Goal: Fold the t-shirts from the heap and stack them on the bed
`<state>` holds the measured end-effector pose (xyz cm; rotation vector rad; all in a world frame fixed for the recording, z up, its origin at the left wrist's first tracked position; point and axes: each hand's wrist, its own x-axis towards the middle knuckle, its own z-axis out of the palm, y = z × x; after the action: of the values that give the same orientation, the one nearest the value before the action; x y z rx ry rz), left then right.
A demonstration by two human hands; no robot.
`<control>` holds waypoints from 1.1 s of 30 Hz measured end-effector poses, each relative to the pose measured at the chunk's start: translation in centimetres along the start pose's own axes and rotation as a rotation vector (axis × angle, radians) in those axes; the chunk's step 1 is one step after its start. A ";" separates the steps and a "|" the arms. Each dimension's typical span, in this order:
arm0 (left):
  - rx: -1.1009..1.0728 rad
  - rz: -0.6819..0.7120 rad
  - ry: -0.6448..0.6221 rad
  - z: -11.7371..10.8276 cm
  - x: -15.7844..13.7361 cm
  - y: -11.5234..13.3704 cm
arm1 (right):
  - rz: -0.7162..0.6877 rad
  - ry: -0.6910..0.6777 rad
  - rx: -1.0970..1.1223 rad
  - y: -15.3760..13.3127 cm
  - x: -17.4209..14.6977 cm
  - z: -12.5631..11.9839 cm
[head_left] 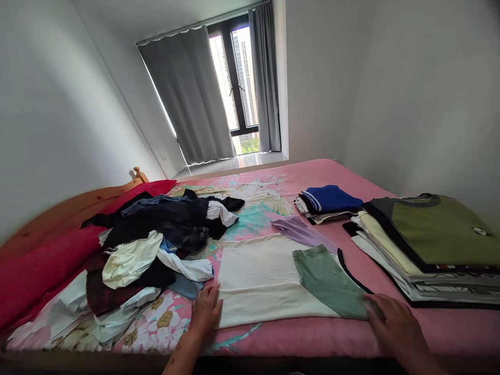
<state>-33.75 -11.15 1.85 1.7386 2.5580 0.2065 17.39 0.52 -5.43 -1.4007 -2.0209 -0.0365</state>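
A cream T-shirt (261, 276) with one green sleeve and one lilac sleeve lies sideways on the bed, its near side folded over lengthwise. My left hand (206, 311) is closed on the near corner of its hem. At the other end, my right hand (394, 323) grips the shoulder edge beside the green sleeve (326, 278), fingertips partly hidden by the hand. The lilac sleeve (304, 233) sticks out on the far side, and a dark collar band (351, 273) curves along the right end.
A heap of loose dark clothes (164, 221) with a pale yellow garment (130, 260) spreads on the left. Folded shirts (437, 234) are stacked at right, with a smaller pile under a blue garment (332, 198) behind. A red pillow (50, 265) lies by the wooden headboard (82, 208).
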 end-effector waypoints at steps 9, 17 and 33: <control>-0.123 -0.023 -0.099 -1.5 3.7 1.0 | 0.262 -0.236 -0.068 -1.0 2.5 -2.7; -0.579 -0.109 -0.269 -1.7 3.7 -0.8 | 0.401 -0.477 0.048 -0.9 3.3 -3.6; -1.014 -0.319 -0.503 -2.6 -2.0 -1.3 | 0.931 -0.846 0.856 -0.2 1.7 -2.3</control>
<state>-34.45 -13.69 4.13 0.8454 1.7825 0.7619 18.04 0.92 -2.69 -1.6891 -1.3382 1.8208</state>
